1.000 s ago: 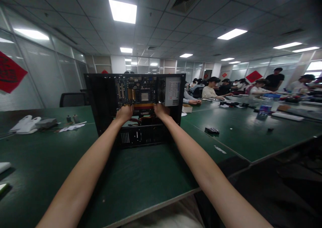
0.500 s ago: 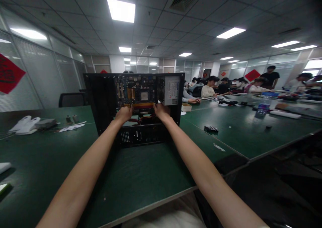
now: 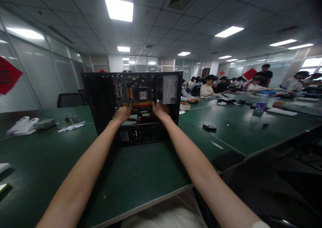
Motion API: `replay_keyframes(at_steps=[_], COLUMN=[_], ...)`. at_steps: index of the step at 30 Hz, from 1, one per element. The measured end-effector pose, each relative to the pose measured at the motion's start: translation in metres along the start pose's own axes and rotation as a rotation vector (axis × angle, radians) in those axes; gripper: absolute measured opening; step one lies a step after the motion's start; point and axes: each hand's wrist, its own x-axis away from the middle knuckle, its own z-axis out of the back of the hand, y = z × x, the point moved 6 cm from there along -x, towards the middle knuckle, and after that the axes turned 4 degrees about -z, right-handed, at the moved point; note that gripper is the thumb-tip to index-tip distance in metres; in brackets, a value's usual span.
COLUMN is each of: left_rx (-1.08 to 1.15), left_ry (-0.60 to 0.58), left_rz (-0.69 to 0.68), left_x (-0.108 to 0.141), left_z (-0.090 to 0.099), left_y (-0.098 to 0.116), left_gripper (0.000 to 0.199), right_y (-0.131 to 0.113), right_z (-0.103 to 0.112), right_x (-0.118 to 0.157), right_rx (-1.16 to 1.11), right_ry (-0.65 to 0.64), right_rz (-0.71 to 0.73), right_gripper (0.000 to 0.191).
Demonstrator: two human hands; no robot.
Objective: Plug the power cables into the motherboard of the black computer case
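An open black computer case (image 3: 98,103) stands on the green table in front of me, its inside facing me. The motherboard (image 3: 136,93) is mounted in its upper part, and the power supply (image 3: 170,89) sits at the upper right. My left hand (image 3: 122,114) is closed at the left end of the orange and red memory slots (image 3: 142,105). At their right end, below the power supply, is my right hand (image 3: 161,109), also closed. The fingertips of both are partly hidden, so what they grip cannot be made out. Dark and reddish cables (image 3: 141,119) hang between the hands.
On the green table (image 3: 141,174), a small black part (image 3: 209,127) and a paper scrap (image 3: 217,145) lie to the right. White plastic bags (image 3: 22,125) and a grey box (image 3: 44,124) are at the left. A small carton (image 3: 185,106) stands behind. Other people (image 3: 210,87) sit farther right.
The view has shifted slightly, moving the scene a little to the left. Both hands stay at the ends of the memory slots, with no clear movement against the case.
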Motion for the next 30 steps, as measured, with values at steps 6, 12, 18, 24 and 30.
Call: replay_keyframes(at_steps=[6,12,18,24,30], left_rx=[0.001,-0.024,-0.020,-0.010,0.000], left_ry=[-0.013,0.036,-0.039,-0.056,-0.028], left_rz=[0.003,0.001,0.051,0.026,0.025], left_x=[0.005,0.009,0.009,0.008,0.009], left_z=[0.002,0.004,0.001,0.001,0.003], left_y=[0.007,0.014,0.003,-0.001,0.002], left_gripper=[0.058,0.056,0.054,0.054,0.058], right_y=[0.002,-0.001,-0.004,-0.003,0.000], right_z=[0.000,-0.004,-0.002,0.000,-0.002], right_x=[0.005,0.000,-0.002,-0.001,0.000], right_rx=[0.038,0.072,0.089,0.100,0.114], right_ry=[0.010,0.002,0.037,0.055,0.059], right_rz=[0.039,0.024,0.049,0.086,0.091], right_gripper=[0.037,0.036,0.038,0.035,0.035])
